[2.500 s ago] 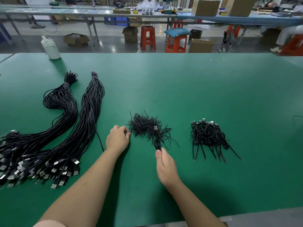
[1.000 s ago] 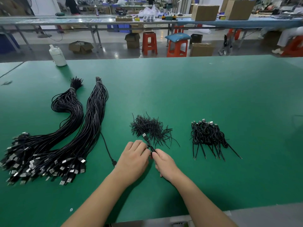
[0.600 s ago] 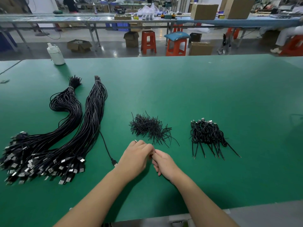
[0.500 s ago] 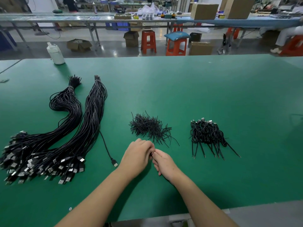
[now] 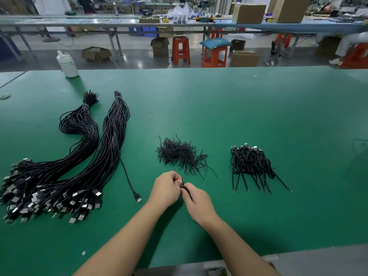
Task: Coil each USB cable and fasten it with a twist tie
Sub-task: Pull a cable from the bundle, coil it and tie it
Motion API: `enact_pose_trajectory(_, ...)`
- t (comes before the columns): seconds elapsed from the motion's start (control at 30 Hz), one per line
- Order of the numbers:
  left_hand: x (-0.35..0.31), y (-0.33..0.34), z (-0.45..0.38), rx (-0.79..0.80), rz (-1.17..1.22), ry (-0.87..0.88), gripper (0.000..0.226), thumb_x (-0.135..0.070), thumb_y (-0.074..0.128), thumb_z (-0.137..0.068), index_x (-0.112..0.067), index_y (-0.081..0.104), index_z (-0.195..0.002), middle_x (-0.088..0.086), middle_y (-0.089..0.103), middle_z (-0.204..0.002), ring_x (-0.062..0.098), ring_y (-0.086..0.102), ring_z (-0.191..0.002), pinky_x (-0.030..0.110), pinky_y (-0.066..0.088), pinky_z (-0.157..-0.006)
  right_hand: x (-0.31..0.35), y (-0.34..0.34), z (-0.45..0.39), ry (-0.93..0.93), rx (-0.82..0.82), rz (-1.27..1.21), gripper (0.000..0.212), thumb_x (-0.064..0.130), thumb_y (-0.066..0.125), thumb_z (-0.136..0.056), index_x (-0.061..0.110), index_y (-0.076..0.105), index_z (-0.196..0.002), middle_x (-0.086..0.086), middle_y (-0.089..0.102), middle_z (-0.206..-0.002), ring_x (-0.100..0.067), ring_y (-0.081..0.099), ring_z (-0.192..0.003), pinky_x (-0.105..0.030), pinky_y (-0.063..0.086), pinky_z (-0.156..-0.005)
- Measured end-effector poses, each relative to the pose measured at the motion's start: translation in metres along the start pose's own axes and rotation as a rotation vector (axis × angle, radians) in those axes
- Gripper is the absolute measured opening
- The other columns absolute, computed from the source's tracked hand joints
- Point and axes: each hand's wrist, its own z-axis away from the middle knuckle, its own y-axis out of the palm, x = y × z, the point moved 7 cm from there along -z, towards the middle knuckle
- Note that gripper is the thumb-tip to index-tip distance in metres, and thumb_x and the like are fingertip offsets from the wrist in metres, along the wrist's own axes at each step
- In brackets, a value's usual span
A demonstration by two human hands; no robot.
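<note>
Meeting over the near middle of the green worktop point(image 5: 229, 108), the left hand point(image 5: 166, 189) and the right hand point(image 5: 199, 203) both have their fingers curled inward, fingertips almost touching. Between them runs a thin black strand point(image 5: 186, 189): one end stands up above the left hand's fingertips, the other crosses the right hand's fingers. Both hands pinch this strand; whether it is a twist tie alone or a tie wrapped on a coiled cable cannot be told, since the left hand's closed fingers hide whatever lies within. Just beyond the hands sits a loose heap of black twist ties point(image 5: 180, 154), apart from both hands. To the right, well apart from the right hand, lies a pile of coiled cables point(image 5: 250, 162) with plug ends pointing away and straight tails pointing toward the person. To the left, two long bundles of uncoiled USB cables point(image 5: 83, 156) stretch across the worktop, metal plugs fanned at the near left. One single cable point(image 5: 129, 182) trails out of the nearer bundle, its plug resting on the worktop just left of the left forearm. A white bottle point(image 5: 67, 64) stands at the far left edge.
</note>
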Motion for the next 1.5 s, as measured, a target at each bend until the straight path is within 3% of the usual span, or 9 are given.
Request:
enact_pose_trajectory(0.2, -0.004, -0.007, -0.011, 0.149, -0.058, 0.056, 0.017, -0.017, 0.063, -0.089, -0.027, 0.066, -0.075, -0.01, 0.068, -0.078, 0.007, 0.06, -0.073, 0.017, 0.044, -0.062, 0.001, 0.002, 0.005, -0.055, -0.055, 0.037, 0.025, 0.048, 0.035, -0.096, 0.028, 0.04, -0.08, 0.009, 0.049, -0.067, -0.019, 0.049, -0.064, -0.038, 0.038, -0.059)
enact_pose_trajectory(0.33, 0.007, -0.015, -0.016, 0.159, -0.07, 0.046, 0.019, -0.034, 0.076, -0.082, -0.023, 0.065, -0.072, -0.011, 0.062, -0.063, 0.008, 0.051, -0.057, 0.02, 0.04, -0.053, 0.002, 0.004, 0.006, -0.077, -0.058, 0.079, 0.023, 0.045, 0.038, -0.098, 0.03, 0.039, -0.08, 0.01, 0.046, -0.066, -0.015, 0.047, -0.063, -0.033, 0.03, -0.057)
enact_pose_trajectory(0.5, 0.004, -0.015, -0.016, 0.202, -0.113, 0.08, 0.04, -0.047, 0.06, -0.093, -0.02, 0.069, -0.066, -0.012, 0.047, -0.043, 0.009, 0.037, -0.044, 0.022, 0.033, -0.047, 0.003, 0.005, 0.007, -0.084, -0.046, 0.107, 0.025, 0.043, 0.039, -0.1, 0.026, 0.042, -0.081, 0.009, 0.046, -0.067, -0.017, 0.047, -0.063, -0.033, 0.031, -0.057)
enact_pose_trajectory(0.6, -0.003, -0.018, -0.014, 0.271, -0.11, 0.106, 0.04, -0.049, 0.061, -0.091, -0.022, 0.072, -0.065, -0.009, 0.049, -0.046, 0.01, 0.036, -0.044, 0.022, 0.033, -0.046, 0.006, 0.004, 0.008, -0.099, -0.055, 0.126, 0.026, 0.041, 0.04, -0.101, 0.023, 0.048, -0.084, 0.007, 0.054, -0.073, -0.02, 0.052, -0.066, -0.037, 0.04, -0.06)
enact_pose_trajectory(0.73, -0.011, -0.02, -0.01, 0.328, -0.231, 0.182, 0.017, -0.031, 0.074, -0.084, -0.027, 0.072, -0.067, -0.015, 0.066, -0.062, -0.001, 0.054, -0.054, 0.014, 0.04, -0.054, 0.01, 0.003, 0.009, -0.123, -0.065, 0.145, 0.026, 0.039, 0.041, -0.101, 0.02, 0.054, -0.089, 0.003, 0.06, -0.08, -0.021, 0.055, -0.071, -0.038, 0.044, -0.065)
enact_pose_trajectory(1.1, -0.031, -0.012, 0.009, 0.018, -0.665, 0.299, 0.013, -0.018, 0.058, -0.087, -0.022, 0.069, -0.092, -0.002, 0.067, -0.093, 0.022, 0.063, -0.09, 0.029, 0.046, -0.067, 0.005, 0.005, 0.006, -0.069, -0.061, 0.135, 0.017, 0.037, 0.044, -0.098, 0.025, 0.051, -0.09, 0.004, 0.062, -0.083, -0.023, 0.057, -0.076, -0.038, 0.045, -0.066)
enact_pose_trajectory(1.27, -0.033, -0.004, 0.016, -0.074, -0.621, 0.462, 0.01, -0.015, 0.052, -0.092, -0.016, 0.058, -0.1, 0.0, 0.054, -0.102, 0.021, 0.053, -0.099, 0.028, 0.039, -0.07, -0.001, 0.001, 0.0, 0.195, 0.13, -0.232, 0.042, 0.058, 0.04, -0.079, 0.026, 0.061, -0.096, 0.003, 0.068, -0.079, -0.018, 0.064, -0.073, -0.034, 0.048, -0.062)
enact_pose_trajectory(1.37, -0.033, -0.007, 0.018, -0.106, -0.479, 0.557, 0.01, -0.016, 0.055, -0.094, -0.014, 0.057, -0.103, 0.0, 0.051, -0.106, 0.02, 0.053, -0.096, 0.029, 0.043, -0.073, 0.001, 0.0, -0.003, 0.307, 0.205, -0.613, 0.036, 0.036, 0.04, -0.098, 0.008, 0.062, -0.091, -0.008, 0.068, -0.07, -0.018, 0.061, -0.059, -0.034, 0.043, -0.049)
enact_pose_trajectory(1.5, -0.032, -0.011, 0.024, -0.146, -0.284, 0.631, 0.012, -0.014, 0.051, -0.099, -0.009, 0.061, -0.1, 0.002, 0.055, -0.11, 0.02, 0.058, -0.097, 0.035, 0.049, -0.079, 0.001, -0.01, -0.004, 0.316, 0.182, -0.843, 0.029, 0.018, 0.045, -0.104, -0.004, 0.064, -0.107, -0.013, 0.068, -0.087, -0.022, 0.064, -0.072, -0.029, 0.048, -0.053)
